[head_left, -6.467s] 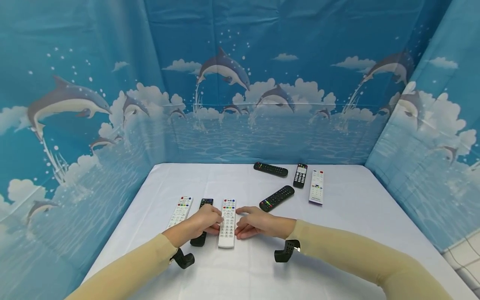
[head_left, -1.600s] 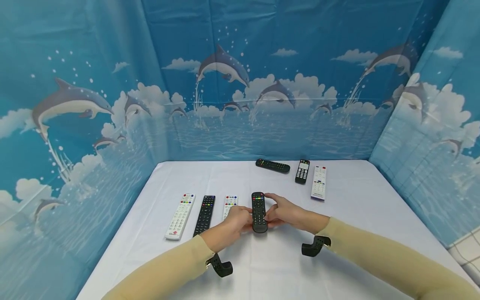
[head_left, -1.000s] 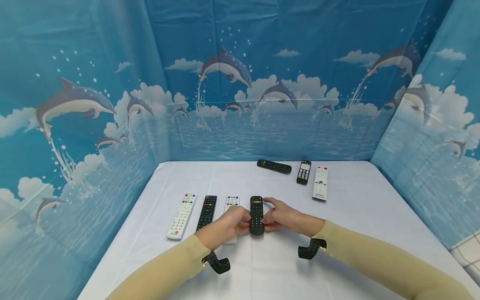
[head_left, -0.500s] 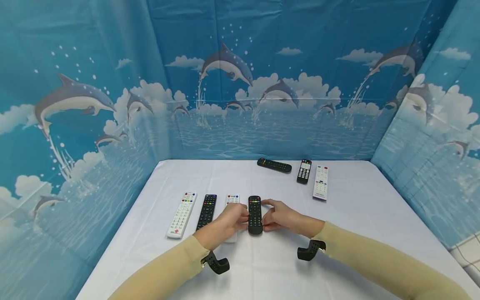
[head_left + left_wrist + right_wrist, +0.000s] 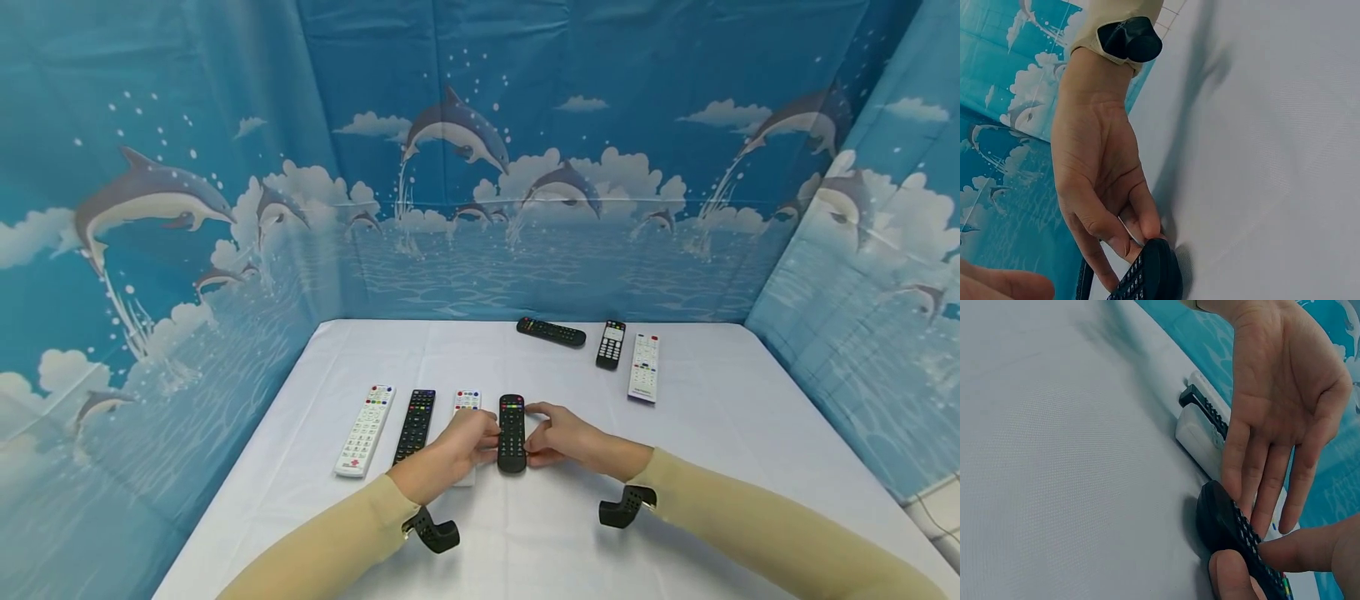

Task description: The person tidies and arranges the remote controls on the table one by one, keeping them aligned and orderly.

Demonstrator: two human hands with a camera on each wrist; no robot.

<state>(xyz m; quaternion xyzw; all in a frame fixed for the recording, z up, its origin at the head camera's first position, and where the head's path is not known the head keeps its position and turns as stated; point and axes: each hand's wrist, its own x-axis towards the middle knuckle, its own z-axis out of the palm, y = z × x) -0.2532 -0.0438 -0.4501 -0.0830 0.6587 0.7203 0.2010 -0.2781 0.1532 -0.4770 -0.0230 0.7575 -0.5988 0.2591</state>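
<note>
A black remote control [image 5: 512,433] lies lengthwise on the white table between the hands, its coloured buttons at the far end. My left hand [image 5: 468,433] is at its left edge, reaching over a white remote [image 5: 468,400] that it partly hides. In the right wrist view, the left hand's fingers [image 5: 1270,481] extend nearly straight beside the black remote. My right hand [image 5: 562,437] touches the right edge, index finger [image 5: 538,407] farther up and thumb lower down. Its fingers look loosely bent in the left wrist view, with fingertips right at the remote's near end.
To the left lie a black remote [image 5: 415,423] and a white remote [image 5: 366,431], roughly parallel. Toward the back right are a slanted black remote [image 5: 551,332], a black remote with white keys [image 5: 611,345] and a white remote [image 5: 643,368]. A dolphin-printed curtain [image 5: 480,167] surrounds the table [image 5: 540,550].
The slanted black remote has gone from mid-table to the row, right of the white one. Since 1.6 seconds ago it has come down onto the table; both hands stay beside it, fingers looser.
</note>
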